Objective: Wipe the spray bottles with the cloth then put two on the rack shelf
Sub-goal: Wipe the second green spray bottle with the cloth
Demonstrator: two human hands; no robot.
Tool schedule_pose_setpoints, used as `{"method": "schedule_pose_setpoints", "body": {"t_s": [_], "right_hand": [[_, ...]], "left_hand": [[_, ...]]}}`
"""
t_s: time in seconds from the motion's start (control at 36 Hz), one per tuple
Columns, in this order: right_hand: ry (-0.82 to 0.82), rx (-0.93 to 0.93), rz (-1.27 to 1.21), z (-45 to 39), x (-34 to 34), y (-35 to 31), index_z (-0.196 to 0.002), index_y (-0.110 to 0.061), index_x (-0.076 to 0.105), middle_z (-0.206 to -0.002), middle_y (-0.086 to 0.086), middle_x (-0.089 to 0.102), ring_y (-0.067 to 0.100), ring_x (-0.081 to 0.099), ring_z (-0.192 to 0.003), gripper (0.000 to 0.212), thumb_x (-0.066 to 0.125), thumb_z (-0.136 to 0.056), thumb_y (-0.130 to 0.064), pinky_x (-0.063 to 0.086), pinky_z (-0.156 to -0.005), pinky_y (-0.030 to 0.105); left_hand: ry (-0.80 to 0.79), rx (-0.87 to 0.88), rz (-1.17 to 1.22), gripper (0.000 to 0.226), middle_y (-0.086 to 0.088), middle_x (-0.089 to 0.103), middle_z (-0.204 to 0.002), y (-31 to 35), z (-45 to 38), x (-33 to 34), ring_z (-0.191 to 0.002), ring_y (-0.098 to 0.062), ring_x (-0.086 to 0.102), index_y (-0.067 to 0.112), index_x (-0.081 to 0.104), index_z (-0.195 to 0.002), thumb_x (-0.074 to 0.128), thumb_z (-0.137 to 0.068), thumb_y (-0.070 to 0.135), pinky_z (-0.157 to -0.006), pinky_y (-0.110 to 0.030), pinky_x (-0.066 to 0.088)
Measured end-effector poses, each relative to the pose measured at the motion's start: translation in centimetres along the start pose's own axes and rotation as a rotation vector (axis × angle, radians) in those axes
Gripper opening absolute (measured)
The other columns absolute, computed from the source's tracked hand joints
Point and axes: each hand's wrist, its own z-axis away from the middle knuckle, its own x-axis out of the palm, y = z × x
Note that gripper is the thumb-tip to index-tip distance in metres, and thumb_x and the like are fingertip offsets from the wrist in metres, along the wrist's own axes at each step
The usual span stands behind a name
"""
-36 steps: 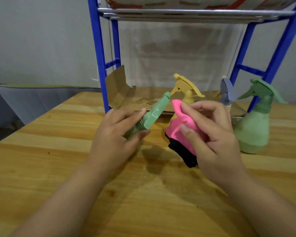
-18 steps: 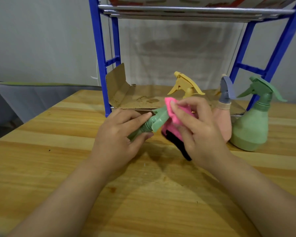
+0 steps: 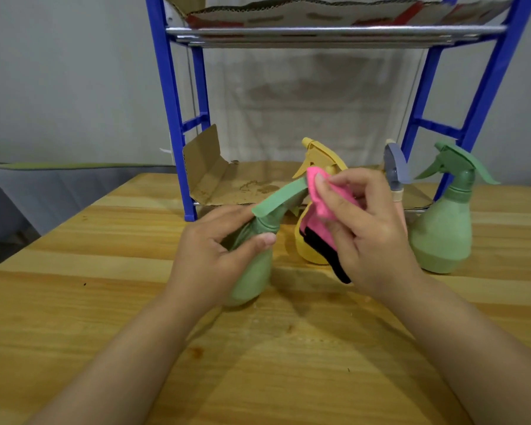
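Tabletop (image 3: 74, 317): pale wooden planks, running across the whole lower view; both forearms reach over it from the near edge.
Rack (image 3: 178, 133): blue metal frame at the far side of the tabletop, left posts on the wood; a chrome-railed upper shelf (image 3: 334, 33) carries a cardboard sheet.
Cardboard liner (image 3: 221, 179): brown flattened sheet on the rack's bottom level, left flap folded upward, stained near its middle.
Left hand (image 3: 215, 256): fingers and thumb curled round the neck of the green plastic spray bottle (image 3: 252, 277), thumb across the front just under the trigger head.
Green bottle in hand: tilted, round base low and towards the viewer, its flat trigger lever pointing up and right, the tip meeting the cloth.
Cloth (image 3: 322, 216): pink fabric with a black band on its lower part, bunched against the lever tip.
Right hand (image 3: 371, 237): fingers pinch the pink cloth's upper fold; the rest hangs below the palm.
Yellow plastic spray bottle (image 3: 316, 154): upright just behind the cloth, body mostly hidden.
Pink-bodied spray bottle with grey-blue head (image 3: 394, 167): behind the right hand, body largely covered.
Second green spray bottle (image 3: 442, 237): upright on the tabletop at the rack's right post, apart from both hands.
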Motion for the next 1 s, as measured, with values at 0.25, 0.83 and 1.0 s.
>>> {"method": "schedule_pose_setpoints", "body": {"t_s": [0.25, 0.83, 1.0], "right_hand": [[0.087, -0.053, 0.162, 0.0, -1.1, 0.3, -0.123, 0.006, 0.059, -0.108, 0.008, 0.055, 0.011, 0.05, -0.102, 0.039, 0.064, -0.085, 0.006, 0.042, -0.091, 0.014], [0.034, -0.054, 0.264, -0.2, -0.7, -0.3, -0.123, 0.004, 0.062, -0.111, 0.022, 0.059, 0.04, 0.056, -0.095, 0.035, 0.053, -0.092, -0.011, 0.05, -0.076, 0.044], [-0.175, -0.041, 0.091, 0.8, 0.7, -1.9, -0.116, -0.01, 0.066, -0.116, -0.001, 0.055, 0.013, 0.049, -0.11, 0.046, 0.033, -0.102, -0.04, 0.04, -0.095, 0.017]], "left_hand": [[-0.079, -0.262, 0.442, 0.031, 0.007, 0.075, -0.089, 0.7, -0.7, 0.9, -0.086, -0.01, 0.069, 0.024, 0.066, -0.096, 0.075, -0.066, 0.021, -0.073, -0.024, 0.054], [-0.01, -0.234, 0.552, 0.019, 0.01, 0.073, -0.08, 0.7, -0.9, 2.4, -0.077, -0.008, 0.068, 0.028, 0.069, -0.068, 0.077, -0.053, 0.022, -0.069, -0.025, 0.055], [-0.012, -0.201, 0.558, 0.025, 0.004, 0.073, -0.079, 0.5, -1.0, 2.1, -0.079, -0.015, 0.066, 0.029, 0.07, -0.069, 0.082, -0.058, 0.011, -0.072, -0.029, 0.056]]}}
